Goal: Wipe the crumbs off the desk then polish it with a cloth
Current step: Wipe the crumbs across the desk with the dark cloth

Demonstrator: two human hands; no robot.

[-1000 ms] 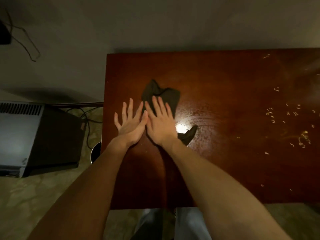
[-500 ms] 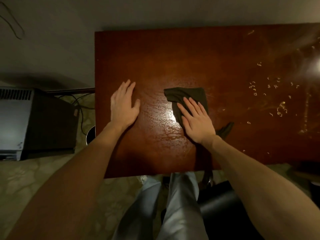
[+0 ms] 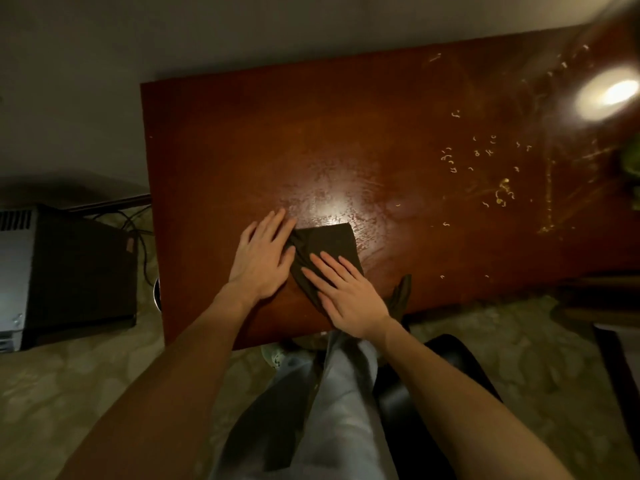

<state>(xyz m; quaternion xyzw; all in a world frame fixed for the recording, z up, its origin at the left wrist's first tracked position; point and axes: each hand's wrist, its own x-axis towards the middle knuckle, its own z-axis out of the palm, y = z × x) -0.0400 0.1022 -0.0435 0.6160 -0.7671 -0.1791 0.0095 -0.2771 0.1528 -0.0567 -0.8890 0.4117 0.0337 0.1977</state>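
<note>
While the right hand (image 3: 349,296) presses flat, fingers straight, on the dark cloth (image 3: 325,242) near the front edge of the desk (image 3: 225,133), the left hand (image 3: 265,254) lies spread just beside it, its thumb perhaps touching the fabric. Crumbs (image 3: 485,157) lie scattered well apart, toward the right.
</note>
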